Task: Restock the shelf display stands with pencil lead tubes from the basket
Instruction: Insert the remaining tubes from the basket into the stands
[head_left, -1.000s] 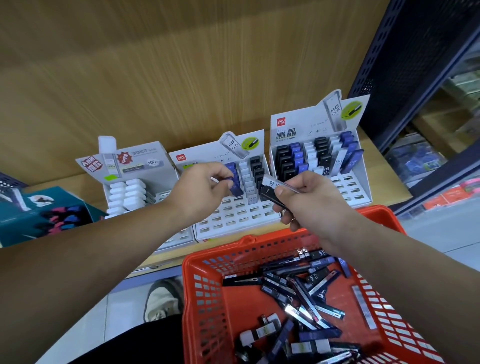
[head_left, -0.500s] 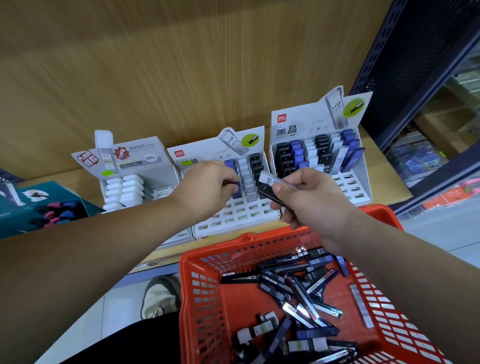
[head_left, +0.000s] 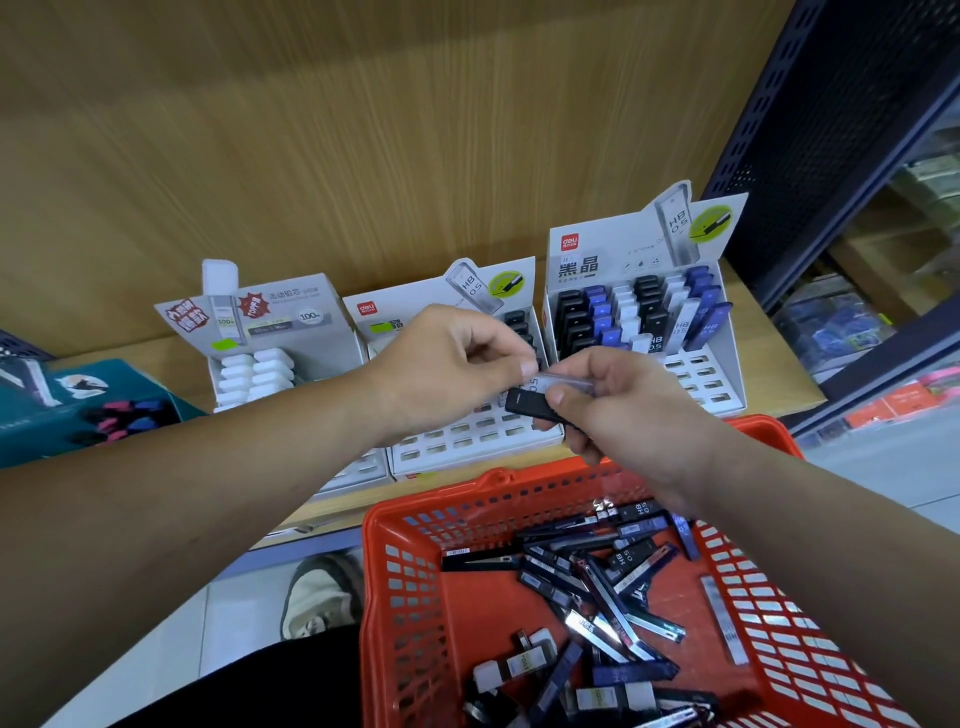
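Listing stock as seen from the head camera, on a wooden shelf and in a carrier below it.

Item: red basket (head_left: 415, 597), lower centre, against the shelf's front edge. Contents: loose pencil lead tubes (head_left: 597, 587), black, blue and clear, lying crossed in a heap toward its right side and near corner.

Item: right display stand (head_left: 722, 364), white card, marked HB 0.5. Back rows filled with upright black, blue and white tubes; front slots bare.

Item: middle display stand (head_left: 467, 441), same type, largely hidden behind the hands. A few black tubes show at its back right; front slots bare.

Item: left display stand (head_left: 291, 322), grey-white card, holding white-capped tubes in two columns.

Item: teal box (head_left: 78, 410), far left on the shelf, with pink and blue items printed or held on it; which, cannot be told.

Hands: right hand (head_left: 634, 415) curled around a small bundle, thumb pressed on a black-capped tube (head_left: 530, 402), with a clear tube (head_left: 566, 378) above it in the same grip. Left hand (head_left: 441, 369) meets it in front of the middle stand, thumb and forefinger pinched on the end of the clear tube.

Other: a shoe (head_left: 324, 592) on the pale floor, left of the basket.
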